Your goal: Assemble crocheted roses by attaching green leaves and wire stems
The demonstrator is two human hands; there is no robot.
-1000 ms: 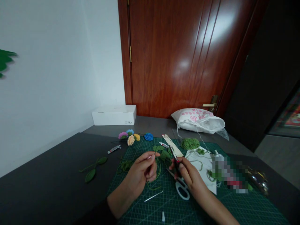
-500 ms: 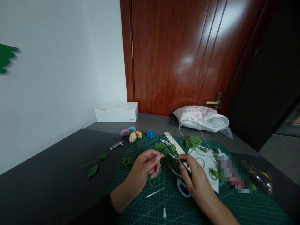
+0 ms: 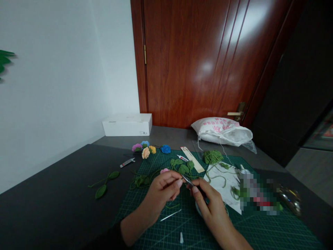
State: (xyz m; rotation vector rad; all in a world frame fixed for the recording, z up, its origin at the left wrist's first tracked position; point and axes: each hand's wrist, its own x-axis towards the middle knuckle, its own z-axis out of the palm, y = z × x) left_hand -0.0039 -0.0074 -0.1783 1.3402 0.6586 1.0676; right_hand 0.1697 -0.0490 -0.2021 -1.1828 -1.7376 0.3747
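My left hand is closed in a pinch above the cutting mat; what sits between its fingertips is too small to make out. A bit of pink, flower-like shape shows just behind it. My right hand grips a pair of pliers, their metal jaws meeting the left fingertips. Beyond both hands lie green crocheted leaves. White-handled scissors are mostly covered by the right hand. A thin metal crochet hook and a small white cap rest on the mat nearer to me.
Crocheted flowers and a blue rose lie at the back. Green yarn sits by white paper. A white box and a white bag stand behind. More leaves are left, on the dark table.
The pliers have swung left and lower, bringing their jaws to my left fingertips. The pink shape now shows behind the left hand. The view has shifted slightly.
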